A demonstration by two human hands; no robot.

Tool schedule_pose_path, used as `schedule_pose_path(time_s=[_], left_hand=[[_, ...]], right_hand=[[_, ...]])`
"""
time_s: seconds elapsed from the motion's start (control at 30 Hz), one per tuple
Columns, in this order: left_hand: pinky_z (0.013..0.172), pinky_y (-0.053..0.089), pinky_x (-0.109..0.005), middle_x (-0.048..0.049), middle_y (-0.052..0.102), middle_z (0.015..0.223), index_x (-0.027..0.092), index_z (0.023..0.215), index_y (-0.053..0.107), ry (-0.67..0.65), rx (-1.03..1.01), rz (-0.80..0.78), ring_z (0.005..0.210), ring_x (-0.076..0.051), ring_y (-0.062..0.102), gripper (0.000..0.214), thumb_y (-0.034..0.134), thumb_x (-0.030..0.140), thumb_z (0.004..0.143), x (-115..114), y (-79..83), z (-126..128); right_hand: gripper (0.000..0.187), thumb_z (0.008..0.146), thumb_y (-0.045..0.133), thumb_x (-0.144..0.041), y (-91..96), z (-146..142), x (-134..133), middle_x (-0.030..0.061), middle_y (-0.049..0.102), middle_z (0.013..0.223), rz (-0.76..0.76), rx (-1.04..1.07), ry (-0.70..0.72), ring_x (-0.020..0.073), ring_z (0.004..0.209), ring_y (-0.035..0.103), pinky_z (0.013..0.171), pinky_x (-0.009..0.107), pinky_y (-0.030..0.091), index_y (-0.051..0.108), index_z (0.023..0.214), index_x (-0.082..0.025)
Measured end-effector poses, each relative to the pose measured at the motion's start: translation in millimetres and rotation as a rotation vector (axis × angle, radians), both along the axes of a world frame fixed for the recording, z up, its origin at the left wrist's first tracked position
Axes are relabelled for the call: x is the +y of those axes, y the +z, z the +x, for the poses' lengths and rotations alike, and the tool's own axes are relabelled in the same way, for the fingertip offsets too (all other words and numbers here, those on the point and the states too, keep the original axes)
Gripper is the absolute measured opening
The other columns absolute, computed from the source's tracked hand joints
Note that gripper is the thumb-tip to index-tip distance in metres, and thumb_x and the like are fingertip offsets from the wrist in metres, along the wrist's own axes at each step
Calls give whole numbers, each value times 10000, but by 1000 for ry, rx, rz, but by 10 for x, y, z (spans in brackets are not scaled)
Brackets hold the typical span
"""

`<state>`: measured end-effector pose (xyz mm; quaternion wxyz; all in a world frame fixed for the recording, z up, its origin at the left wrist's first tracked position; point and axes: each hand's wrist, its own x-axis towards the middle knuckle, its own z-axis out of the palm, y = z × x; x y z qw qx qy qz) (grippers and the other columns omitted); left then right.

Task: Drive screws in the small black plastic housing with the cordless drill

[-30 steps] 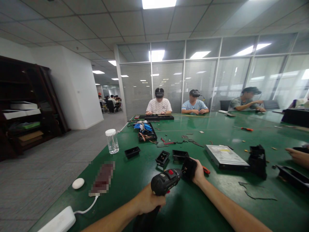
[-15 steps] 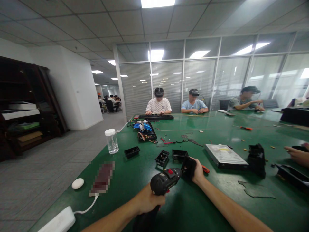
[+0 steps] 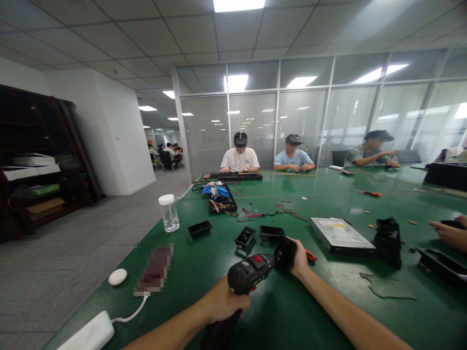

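Observation:
My left hand [image 3: 226, 304] is wrapped round the grip of a black cordless drill [image 3: 250, 273] with red parts. The drill points to the right, its front end at the open side of a small black plastic housing [image 3: 285, 252]. That housing is held up by my right hand [image 3: 299, 258], whose fingers are partly hidden behind it. Whether the bit touches a screw is too small to tell. Just beyond my hands, similar black housings lie on the table: one on the left [image 3: 199, 229], one in the middle [image 3: 244, 238] and one behind the drill's tip [image 3: 272, 233].
The green table [image 3: 197, 267] carries a lidded clear jar [image 3: 169, 214], a phone [image 3: 155, 269] on a white cable, and a disc drive [image 3: 341, 234]. An orange-handled tool [image 3: 310, 255] lies behind my right hand. Another person's hand [image 3: 450, 236] is at the right edge; several people sit around.

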<state>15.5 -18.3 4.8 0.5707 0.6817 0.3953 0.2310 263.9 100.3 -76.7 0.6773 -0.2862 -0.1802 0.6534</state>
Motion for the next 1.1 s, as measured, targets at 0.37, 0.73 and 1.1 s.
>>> schedule_pose_path(time_s=[0.37,0.73,1.1], left_hand=[[506,343,-216,39,465,576,145,716,501,5,-7,6,519,-88,436,147,491,112,573,9,-49,-6],[519,347,-218,39,469,584,143,729,504,14,17,-1,525,-84,426,166,499,113,566,-3,-10,-2],[530,352,-221,40,466,583,143,728,501,11,9,-26,522,-83,428,170,491,99,564,5,-33,1]], right_hand=[[192,660,507,-335,-25,5,10,-7,584,557,11,-33,22,167,481,533,466,301,407,593,772,-205],[167,656,529,-318,0,2,3,-5,590,564,-5,-31,2,169,500,546,485,306,425,603,746,-199],[177,653,526,-316,-55,28,48,-12,586,566,-10,-3,17,158,478,523,467,296,408,604,761,-201]])
